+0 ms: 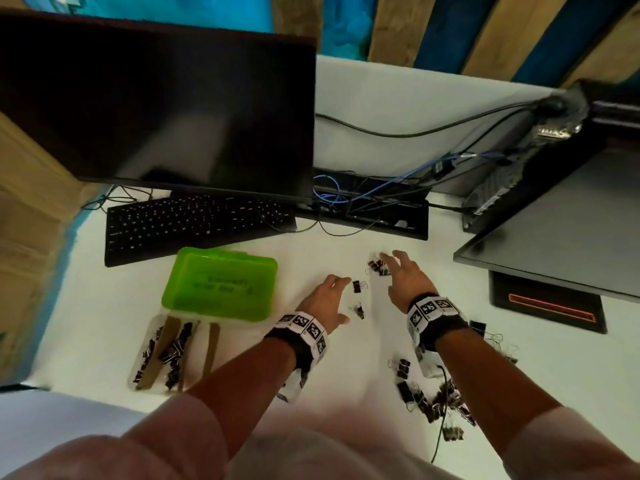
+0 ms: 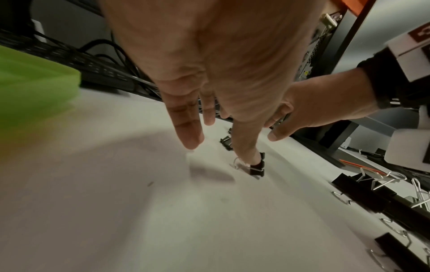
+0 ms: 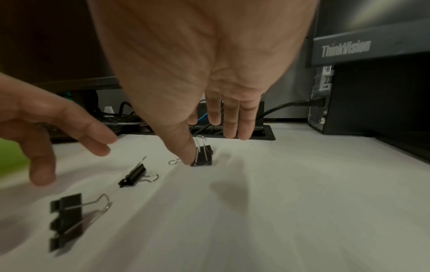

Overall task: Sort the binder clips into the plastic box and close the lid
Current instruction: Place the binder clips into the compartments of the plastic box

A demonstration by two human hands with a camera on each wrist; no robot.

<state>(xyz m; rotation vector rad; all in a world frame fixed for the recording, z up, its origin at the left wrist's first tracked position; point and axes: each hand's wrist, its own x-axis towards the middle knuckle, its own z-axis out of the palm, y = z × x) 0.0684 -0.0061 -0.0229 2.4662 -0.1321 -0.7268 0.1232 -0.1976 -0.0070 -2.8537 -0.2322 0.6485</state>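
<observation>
Both hands hovering fingers spread, holding nothing: left hand (image 1: 328,299) beside binder clips (image 1: 356,286), right hand (image 1: 404,277) thumb touching one (image 3: 202,156) (upright); green box (image 1: 221,287) left of both.

You see a table (image 1: 346,116) with a smooth, matt white top. The binder clips (image 3: 202,155) on it have black bodies with a faint sheen and thin, bright wire handles of shiny metal. The box lid (image 1: 221,282) is translucent green plastic, smooth and slightly glossy; the box (image 1: 152,327) beside it is clear plastic, with flat brown dividers that look like card. The keyboard (image 1: 194,225) is matt black plastic. The monitor (image 1: 156,109) has a dark glossy screen in a matt black frame. Both your wrists carry black cloth bands (image 1: 446,329) with white paper-like printed tags.
</observation>
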